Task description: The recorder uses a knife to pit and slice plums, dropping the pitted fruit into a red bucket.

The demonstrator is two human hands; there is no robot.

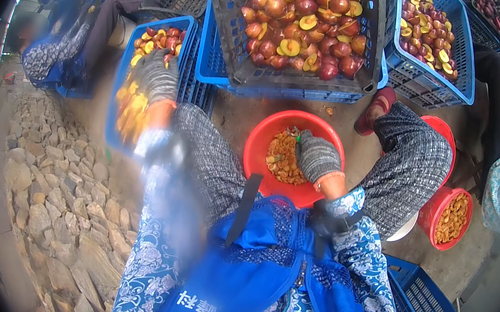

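My left hand [159,77], in a grey striped knit glove, is over a blue plastic crate [192,43] of halved plums [170,39]. Its fingertips are at the fruit; motion blur hides whether they grip any. Yellow cut plum halves [130,106] beside the wrist are blurred too. My right hand [321,158], gloved alike, is closed on a small metal tool [292,132] with a green part; most of the tool is hidden by the glove. That hand is above a red plastic basin [259,134] between my legs, which holds brownish plum pits [281,160].
Ahead, a black crate [222,21] of halved plums sits on blue crates; another blue crate [463,74] of plums stands right. A red bucket [429,220] of pits and a blue crate [429,295] are at my right. Stones [61,207] cover the left ground. A person [56,53] sits at left.
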